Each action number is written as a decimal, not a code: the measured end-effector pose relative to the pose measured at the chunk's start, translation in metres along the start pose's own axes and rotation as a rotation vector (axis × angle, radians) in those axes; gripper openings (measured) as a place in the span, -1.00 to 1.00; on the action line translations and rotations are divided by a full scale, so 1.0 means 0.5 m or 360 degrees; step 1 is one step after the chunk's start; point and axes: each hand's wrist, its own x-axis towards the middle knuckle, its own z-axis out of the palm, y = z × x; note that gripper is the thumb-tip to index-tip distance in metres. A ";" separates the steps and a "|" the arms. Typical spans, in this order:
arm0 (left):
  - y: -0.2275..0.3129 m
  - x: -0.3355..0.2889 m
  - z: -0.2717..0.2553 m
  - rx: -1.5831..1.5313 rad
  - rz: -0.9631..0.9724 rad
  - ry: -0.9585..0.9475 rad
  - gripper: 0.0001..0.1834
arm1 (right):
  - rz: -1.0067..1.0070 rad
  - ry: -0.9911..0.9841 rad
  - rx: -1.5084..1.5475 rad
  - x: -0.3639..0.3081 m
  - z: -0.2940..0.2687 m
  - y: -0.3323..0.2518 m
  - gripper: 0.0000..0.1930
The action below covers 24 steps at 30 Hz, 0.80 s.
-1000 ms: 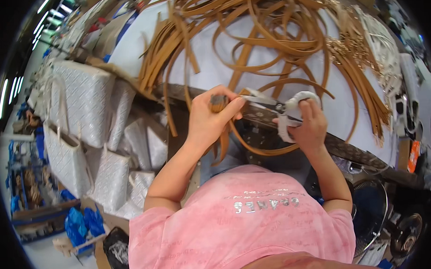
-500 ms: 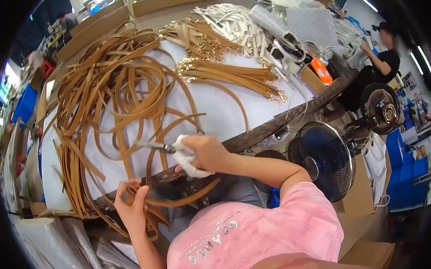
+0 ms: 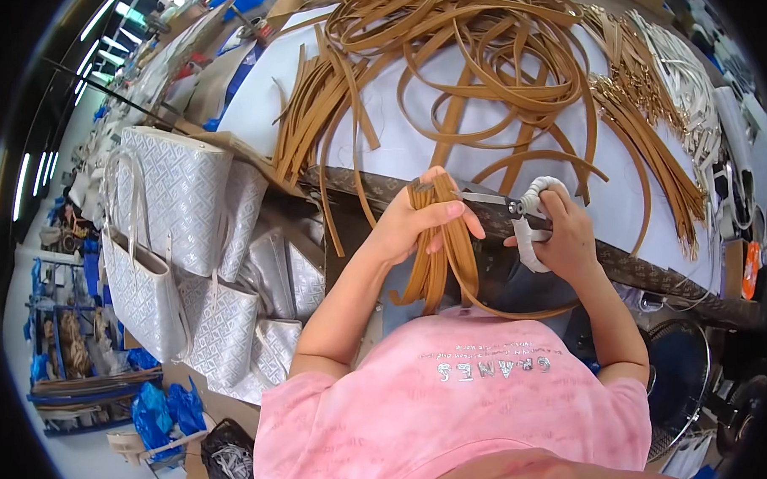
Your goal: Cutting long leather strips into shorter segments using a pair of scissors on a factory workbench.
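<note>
Tan leather straps hang in a bunch from my left hand, whose fingers and thumb close round them near their upper ends. One strap of the bunch curves off to the right across my lap. In my right hand is a pair of scissors with white-wrapped handles. The handles stand apart, and the blades point left, their tips beside the bunch. Whether the blades touch a strap, I cannot tell.
A big tangle of tan straps covers the white-topped table. More straps with metal clasps and white straps lie at the right. Silver patterned bags are stacked at the left. A fan stands at the lower right.
The view has swung left, bringing the silver bags in. My left hand now holds the straps up as a gathered bunch. The scissors' blades have come beside it.
</note>
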 end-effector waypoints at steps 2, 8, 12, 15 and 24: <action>0.002 -0.004 -0.003 -0.0083 0.0022 -0.0070 -0.69 | -0.0032 -0.0001 -0.0006 0.004 0.002 0.003 -0.42; -0.004 -0.003 -0.005 -0.0143 0.0008 -0.0167 -0.68 | -0.0130 0.0038 -0.0059 0.004 0.012 0.006 -0.44; -0.003 0.000 -0.003 -0.0133 -0.0020 -0.0190 -0.66 | -0.0101 0.0024 -0.0061 0.004 0.012 -0.001 -0.46; -0.008 0.003 -0.004 -0.0062 0.0006 -0.0181 -0.65 | -0.0113 0.0039 -0.0134 0.000 0.007 -0.005 -0.48; -0.004 -0.001 -0.009 -0.0117 0.0058 -0.0081 -0.66 | 0.0251 -0.0244 0.0236 -0.009 0.004 -0.005 -0.62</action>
